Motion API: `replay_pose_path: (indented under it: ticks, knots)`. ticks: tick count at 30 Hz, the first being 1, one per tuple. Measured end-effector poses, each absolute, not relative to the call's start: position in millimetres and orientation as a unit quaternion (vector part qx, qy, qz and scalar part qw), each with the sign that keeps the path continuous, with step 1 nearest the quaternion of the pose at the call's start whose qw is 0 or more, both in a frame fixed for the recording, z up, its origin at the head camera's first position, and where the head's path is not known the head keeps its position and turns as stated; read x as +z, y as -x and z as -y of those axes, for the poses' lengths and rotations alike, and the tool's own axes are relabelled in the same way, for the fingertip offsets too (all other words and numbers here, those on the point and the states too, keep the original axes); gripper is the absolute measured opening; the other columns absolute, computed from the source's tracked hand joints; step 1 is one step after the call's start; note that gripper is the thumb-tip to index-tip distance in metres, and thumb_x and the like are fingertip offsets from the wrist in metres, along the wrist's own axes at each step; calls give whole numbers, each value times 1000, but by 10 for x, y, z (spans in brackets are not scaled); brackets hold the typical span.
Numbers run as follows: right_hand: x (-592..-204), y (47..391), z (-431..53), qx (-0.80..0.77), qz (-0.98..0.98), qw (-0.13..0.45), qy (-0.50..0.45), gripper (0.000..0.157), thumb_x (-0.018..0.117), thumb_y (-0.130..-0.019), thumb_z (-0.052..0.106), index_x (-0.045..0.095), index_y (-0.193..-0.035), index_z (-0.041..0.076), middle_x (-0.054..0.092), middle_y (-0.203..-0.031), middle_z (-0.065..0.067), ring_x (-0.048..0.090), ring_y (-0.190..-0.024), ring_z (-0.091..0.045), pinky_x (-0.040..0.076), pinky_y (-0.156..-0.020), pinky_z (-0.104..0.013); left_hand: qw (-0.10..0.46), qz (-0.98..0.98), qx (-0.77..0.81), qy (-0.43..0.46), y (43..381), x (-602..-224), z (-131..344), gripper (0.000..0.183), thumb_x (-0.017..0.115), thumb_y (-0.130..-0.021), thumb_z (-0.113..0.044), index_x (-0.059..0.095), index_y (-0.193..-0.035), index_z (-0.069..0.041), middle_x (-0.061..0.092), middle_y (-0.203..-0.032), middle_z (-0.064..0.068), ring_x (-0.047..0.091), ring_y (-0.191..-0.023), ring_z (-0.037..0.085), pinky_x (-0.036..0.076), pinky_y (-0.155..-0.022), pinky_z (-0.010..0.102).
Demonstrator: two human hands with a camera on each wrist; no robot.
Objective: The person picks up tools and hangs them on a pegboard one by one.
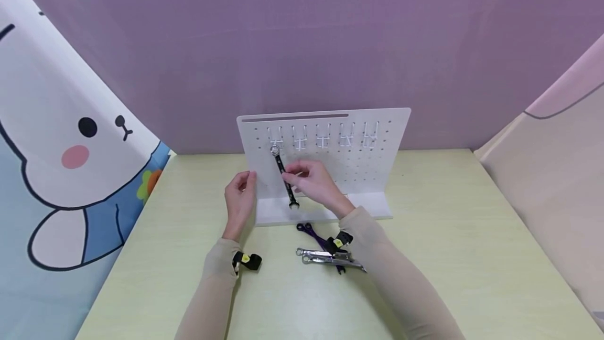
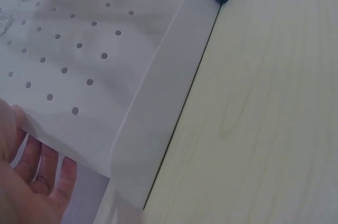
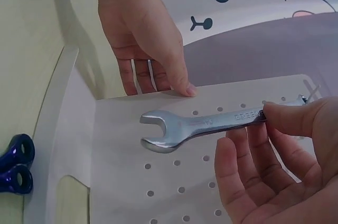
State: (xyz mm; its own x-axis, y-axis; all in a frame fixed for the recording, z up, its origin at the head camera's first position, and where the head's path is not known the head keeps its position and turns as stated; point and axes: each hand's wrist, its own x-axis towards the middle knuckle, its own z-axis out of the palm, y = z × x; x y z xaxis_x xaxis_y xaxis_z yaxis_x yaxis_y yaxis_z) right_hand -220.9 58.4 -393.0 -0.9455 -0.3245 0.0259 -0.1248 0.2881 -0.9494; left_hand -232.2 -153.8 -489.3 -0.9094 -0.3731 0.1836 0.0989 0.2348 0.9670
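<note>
A white pegboard (image 1: 363, 164) stands upright on its base, with several white double hooks (image 1: 323, 140) in a row near the top. My right hand (image 1: 313, 182) pinches a combination wrench (image 1: 289, 190) at mid-handle between thumb and fingers. The wrench slants in front of the board, its ring end up at the leftmost hook and its open end (image 3: 163, 131) down. It looks dark in the head view and shiny silver in the right wrist view. My left hand (image 1: 239, 201) holds the board's left edge, thumb on the front face and fingers behind.
On the table before the base lie a purple wrench (image 1: 309, 230) and silver wrenches (image 1: 325, 260) crossing it, partly hidden by the right wrist's strap. A purple cloth (image 1: 330, 56) hangs behind the pale wooden table (image 1: 453, 235).
</note>
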Motion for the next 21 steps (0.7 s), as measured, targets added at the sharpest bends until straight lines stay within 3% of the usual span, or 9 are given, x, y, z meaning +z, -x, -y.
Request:
replay_pose_path:
  ticks: [4,10,14,21]
  knots:
    - [-3982,2239,-551,-588,-792,81,142,29,72,-103,22,73,-122,0,76,-115,-15,73,-99,-37,64,-79,-36,191,763,-611,-89,2319,-4886,1541,31,65,-108,-27,75,-116,2,74,-112,21,59,-92,11,46,-78,15]
    - [-4052,2262,-477,-593,-791,54,144,27,72,-103,20,74,-120,-1,76,-110,-16,73,-94,-31,64,-76,-32,187,765,-609,-91,2314,-4898,1543,32,64,-108,-29,75,-117,0,74,-113,21,59,-93,12,45,-78,16]
    - [-4097,2290,-425,-584,-797,24,152,26,72,-103,20,74,-120,0,77,-111,-16,74,-95,-34,63,-75,-28,192,764,-610,-87,2314,-4898,1545,31,65,-108,-28,75,-116,1,74,-111,21,59,-90,10,46,-77,15]
    - [-4192,2377,-360,-544,-818,-42,182,22,72,-103,18,76,-118,3,79,-112,-12,74,-95,-24,61,-84,-27,201,764,-608,-81,2321,-4900,1550,29,66,-107,-26,75,-115,1,74,-108,20,57,-88,9,44,-76,16]
